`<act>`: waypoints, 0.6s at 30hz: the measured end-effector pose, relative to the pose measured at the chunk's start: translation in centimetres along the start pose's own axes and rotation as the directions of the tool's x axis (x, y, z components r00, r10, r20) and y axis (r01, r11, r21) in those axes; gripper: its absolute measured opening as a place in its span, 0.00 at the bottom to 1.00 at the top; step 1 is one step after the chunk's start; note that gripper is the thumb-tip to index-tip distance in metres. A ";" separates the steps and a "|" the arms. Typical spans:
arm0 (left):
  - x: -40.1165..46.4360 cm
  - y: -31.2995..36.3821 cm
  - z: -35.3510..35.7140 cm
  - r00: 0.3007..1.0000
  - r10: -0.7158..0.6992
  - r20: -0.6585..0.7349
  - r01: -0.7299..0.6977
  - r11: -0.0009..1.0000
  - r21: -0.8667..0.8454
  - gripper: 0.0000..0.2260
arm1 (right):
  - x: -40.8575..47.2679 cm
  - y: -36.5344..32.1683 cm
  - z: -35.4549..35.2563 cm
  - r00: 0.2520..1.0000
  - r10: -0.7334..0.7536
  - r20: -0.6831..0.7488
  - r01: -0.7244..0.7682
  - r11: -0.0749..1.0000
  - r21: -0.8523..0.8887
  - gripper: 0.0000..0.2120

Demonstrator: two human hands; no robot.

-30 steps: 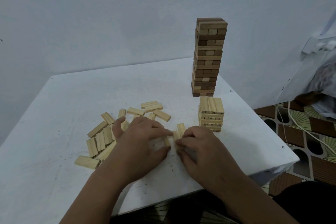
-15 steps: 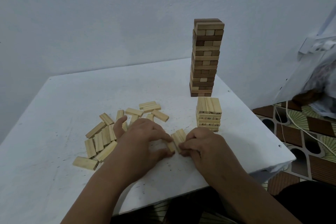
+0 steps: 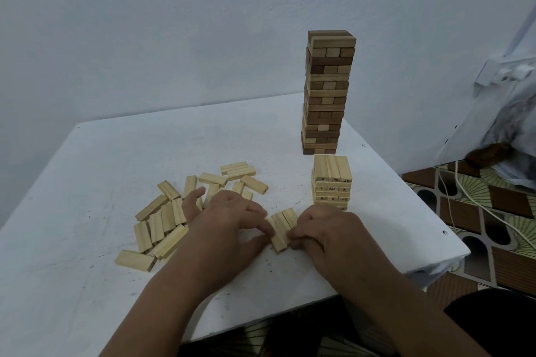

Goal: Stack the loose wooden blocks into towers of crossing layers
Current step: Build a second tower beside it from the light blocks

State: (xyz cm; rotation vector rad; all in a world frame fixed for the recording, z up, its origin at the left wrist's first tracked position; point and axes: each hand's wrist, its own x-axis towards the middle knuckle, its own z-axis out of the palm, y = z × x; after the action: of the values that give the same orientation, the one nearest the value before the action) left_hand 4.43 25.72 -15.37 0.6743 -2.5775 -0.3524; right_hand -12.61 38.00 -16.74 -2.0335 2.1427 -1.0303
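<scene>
A small row of pale wooden blocks (image 3: 282, 227) lies side by side on the white table (image 3: 95, 171), squeezed between my two hands. My left hand (image 3: 229, 220) presses its fingertips against the row's left side. My right hand (image 3: 324, 229) pinches the row's right side with curled fingers. Just behind them stands a short pale tower (image 3: 331, 181) of crossing layers with numbers on the block ends. Several loose pale blocks (image 3: 168, 217) lie scattered to the left, partly hidden by my left hand.
A tall tower of darker brown blocks (image 3: 326, 93) stands at the table's far right edge, behind the short tower. The table's right corner (image 3: 452, 252) is close to my right arm. White cables (image 3: 475, 203) run over the patterned floor.
Both hands have pushed the few blocks together into a tight row and turned it slightly. The view has shifted a little; the towers and the loose pile stay put.
</scene>
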 end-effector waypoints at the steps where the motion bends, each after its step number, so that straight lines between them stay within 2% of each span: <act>1: 0.0 0.0 0.0 1.000 0.002 0.000 -0.002 1.000 -0.001 0.04 | -0.2 0.1 -0.2 0.999 0.029 0.028 -0.030 0.999 0.026 0.06; 3: 0.1 0.0 0.1 1.000 0.004 0.000 -0.004 1.000 -0.009 0.04 | -0.6 0.0 -0.7 0.992 0.085 0.095 -0.090 0.994 0.058 0.14; 5: 0.2 0.0 0.1 1.000 0.006 0.007 -0.006 1.000 -0.013 0.04 | -0.7 -0.4 -0.8 0.986 0.128 0.103 -0.132 0.990 0.043 0.24; 8: 0.2 -0.1 0.1 1.000 0.022 0.010 -0.022 1.000 -0.019 0.03 | -0.6 -1.0 -0.3 0.989 0.140 0.055 -0.140 0.990 -0.007 0.27; 12: 0.1 -0.3 0.2 1.000 0.013 0.007 -0.012 0.999 -0.036 0.03 | -0.3 -1.0 0.0 0.985 0.164 0.051 -0.162 0.986 -0.040 0.24; 16: 0.1 -0.3 0.3 1.000 -0.002 0.006 0.002 0.999 -0.033 0.04 | -0.1 -0.8 -0.5 0.987 0.146 0.071 -0.148 0.989 0.021 0.11; 18: 0.0 -0.3 0.4 1.000 -0.011 0.014 0.012 0.999 -0.032 0.03 | 0.0 -0.6 -0.7 0.985 0.140 0.096 -0.145 0.988 0.053 0.08</act>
State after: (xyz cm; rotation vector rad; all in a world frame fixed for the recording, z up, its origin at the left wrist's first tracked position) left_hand 4.33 25.50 -15.78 0.6780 -2.5765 -0.4022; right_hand -12.36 38.40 -15.90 -1.8331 2.1479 -0.9504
